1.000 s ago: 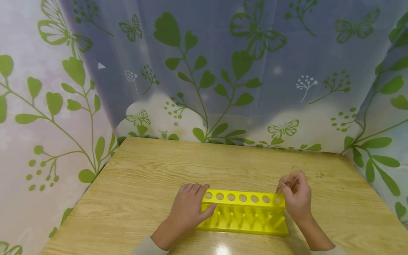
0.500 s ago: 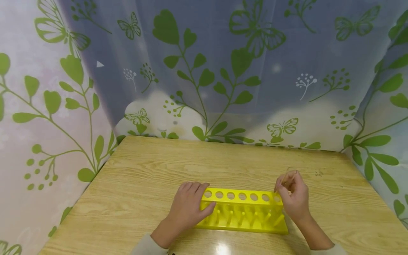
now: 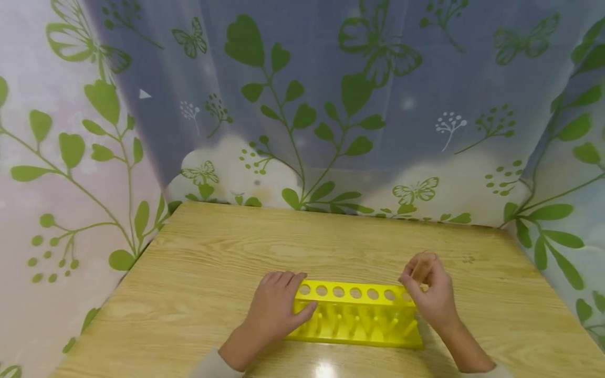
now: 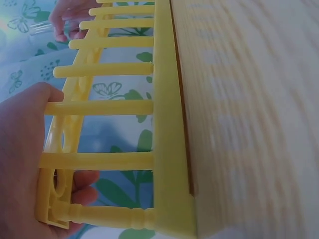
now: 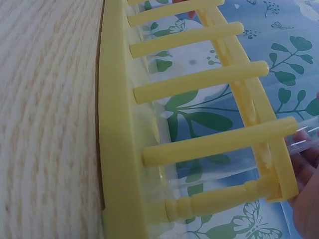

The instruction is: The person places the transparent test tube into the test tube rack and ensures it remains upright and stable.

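A yellow plastic test tube rack point(image 3: 347, 301) stands on the wooden table, a row of round holes along its top and upright pegs below. My left hand point(image 3: 279, 307) grips its left end, thumb in front and fingers behind, as the left wrist view also shows. At the opposite end, my right hand point(image 3: 434, 289) pinches a clear test tube point(image 5: 305, 137) near its top. In the right wrist view, the tube passes through the rack's end hole and reaches down behind the last peg point(image 5: 219, 142) toward the base point(image 5: 117, 124). Fingers partly cover the tube's upper part.
The wooden table point(image 3: 236, 241) extends behind the rack to a hanging cloth point(image 3: 321, 105) printed with green leaves and butterflies. More printed cloth point(image 3: 42, 210) borders the left side, and another panel point(image 3: 567, 210) the right.
My right hand has shifted slightly left with the tube, whose top shows lower above the fingers. My left hand keeps its grip on the rack. The head view has shifted a little.
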`<action>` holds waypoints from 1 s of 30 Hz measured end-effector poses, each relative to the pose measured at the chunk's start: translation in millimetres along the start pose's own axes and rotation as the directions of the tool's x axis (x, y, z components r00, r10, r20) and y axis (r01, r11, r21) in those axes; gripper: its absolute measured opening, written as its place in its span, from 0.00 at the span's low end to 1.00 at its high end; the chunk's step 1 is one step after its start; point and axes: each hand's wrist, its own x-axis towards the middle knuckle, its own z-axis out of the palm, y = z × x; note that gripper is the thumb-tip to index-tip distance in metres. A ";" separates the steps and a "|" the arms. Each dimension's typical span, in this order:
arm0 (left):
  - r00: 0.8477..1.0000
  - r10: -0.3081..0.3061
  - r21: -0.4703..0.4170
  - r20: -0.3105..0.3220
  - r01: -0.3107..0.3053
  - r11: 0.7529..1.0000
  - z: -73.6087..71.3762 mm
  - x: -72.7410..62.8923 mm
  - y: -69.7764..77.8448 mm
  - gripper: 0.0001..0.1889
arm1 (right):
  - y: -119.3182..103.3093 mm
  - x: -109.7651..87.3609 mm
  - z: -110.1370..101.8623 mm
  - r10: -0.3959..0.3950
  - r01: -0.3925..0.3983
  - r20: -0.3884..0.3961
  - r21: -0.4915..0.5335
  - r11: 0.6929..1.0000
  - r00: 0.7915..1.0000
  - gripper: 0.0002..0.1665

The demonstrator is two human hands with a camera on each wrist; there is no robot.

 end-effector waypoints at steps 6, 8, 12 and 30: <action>0.993 -0.013 -0.023 0.114 0.016 1.000 -7.9 1.4 -2.6 0.35 | 1.6 2.6 -2.9 -0.001 0.002 0.050 -0.022 1.000 0.999 0.20; 0.987 -0.021 -0.041 0.162 0.028 0.999 -9.7 2.9 -2.7 0.37 | 2.5 2.7 -4.6 0.007 -0.006 0.053 -0.018 1.000 0.999 0.22; 0.977 -0.039 -0.076 0.211 0.056 0.996 -12.2 3.9 -2.1 0.38 | 3.0 1.2 -6.7 0.020 -0.021 0.069 0.004 1.000 0.997 0.26; 0.976 -0.101 -0.130 0.191 0.127 0.983 -17.3 -5.0 -12.7 0.32 | 9.1 -1.5 -14.3 -0.095 0.071 0.116 0.193 0.979 0.989 0.24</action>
